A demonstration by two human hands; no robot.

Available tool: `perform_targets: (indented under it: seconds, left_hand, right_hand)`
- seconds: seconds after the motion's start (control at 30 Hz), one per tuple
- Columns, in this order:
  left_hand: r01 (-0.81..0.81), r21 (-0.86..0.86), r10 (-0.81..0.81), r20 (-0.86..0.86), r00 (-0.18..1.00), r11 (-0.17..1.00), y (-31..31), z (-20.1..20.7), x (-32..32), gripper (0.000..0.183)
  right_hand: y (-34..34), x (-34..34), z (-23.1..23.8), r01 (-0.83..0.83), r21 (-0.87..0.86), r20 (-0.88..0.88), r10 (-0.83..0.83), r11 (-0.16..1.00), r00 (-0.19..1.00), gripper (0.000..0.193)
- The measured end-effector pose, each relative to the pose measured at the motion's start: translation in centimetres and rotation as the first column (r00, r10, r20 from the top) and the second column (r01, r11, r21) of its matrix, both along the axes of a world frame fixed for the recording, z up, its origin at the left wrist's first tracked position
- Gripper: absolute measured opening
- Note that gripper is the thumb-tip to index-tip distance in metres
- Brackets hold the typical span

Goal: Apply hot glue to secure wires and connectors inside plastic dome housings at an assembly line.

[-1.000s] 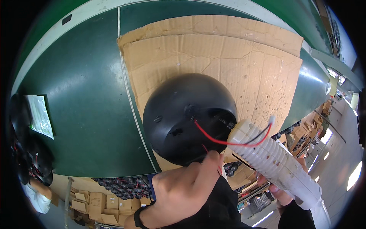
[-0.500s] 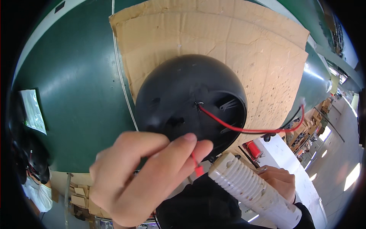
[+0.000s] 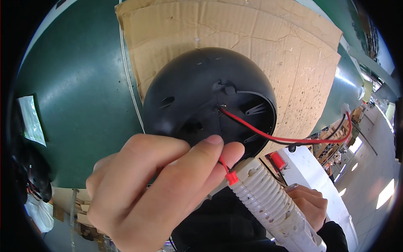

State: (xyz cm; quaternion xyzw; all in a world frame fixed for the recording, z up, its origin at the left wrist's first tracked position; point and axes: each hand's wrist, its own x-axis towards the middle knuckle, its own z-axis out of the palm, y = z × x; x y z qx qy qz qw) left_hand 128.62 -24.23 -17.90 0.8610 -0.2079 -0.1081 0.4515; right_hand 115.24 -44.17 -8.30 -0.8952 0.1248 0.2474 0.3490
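Between thumb and forefinger, my left hand (image 3: pixel 163 185) pinches a thin red wire that ends in a small red plug (image 3: pixel 231 177). The plug overlaps the end of a white, ribbed, stained tube (image 3: pixel 268 201) in view. Behind that tube, my right hand (image 3: pixel 310 203) is curled shut; the tube hides part of it, and what it grips cannot be made out. Beyond my left fingers lies a round black plastic housing (image 3: pixel 180 84) with a hollow opening on its right side. A thicker red and black wire pair (image 3: pixel 289 140) comes out of it and ends in a pale plug (image 3: pixel 345 108).
Cardboard (image 3: pixel 168 29) lies under the housing on a green table (image 3: pixel 79 105). A clear plastic packet (image 3: pixel 32 122) is at the left, near dark objects with wires (image 3: pixel 38 180). A red cylinder (image 3: pixel 277 161) rests by a white surface (image 3: pixel 302 168) on the right.
The red plug has shifted right and slightly up with my left hand, coming over the white tube's end. The housing sits slightly higher and larger in view, and its opening is less covered.
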Motion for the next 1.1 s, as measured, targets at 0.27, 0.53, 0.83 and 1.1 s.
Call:
perform_targets:
  seconds: [0.27, 0.53, 0.83, 1.1]
  left_hand:
    - [0.019, 0.007, -0.019, 0.002, 1.000, 1.000, 0.7, 0.1, 0.0, 0.035]
    - [0.010, -0.037, -0.010, 0.009, 1.000, 0.999, 0.6, 0.3, 0.1, 0.034]
    - [0.106, -0.205, -0.128, -0.093, 0.987, 0.973, 2.8, 0.0, -1.9, 0.031]
    - [0.205, -0.200, -0.199, 0.050, 0.979, 0.958, 3.6, -0.1, -2.6, 0.026]
  right_hand:
    - [0.5, 0.3, 0.1, 0.007, -0.028, 0.014, -0.006, 1.000, 1.000, 0.029]
    - [-0.2, 0.5, 1.6, 0.008, -0.079, -0.089, -0.015, 0.997, 0.996, 0.027]
    - [-0.9, -0.3, 1.3, -0.005, -0.115, -0.124, -0.009, 0.993, 0.992, 0.025]
    - [-0.7, 0.1, 2.0, -0.037, -0.228, -0.169, -0.002, 0.973, 0.986, 0.024]
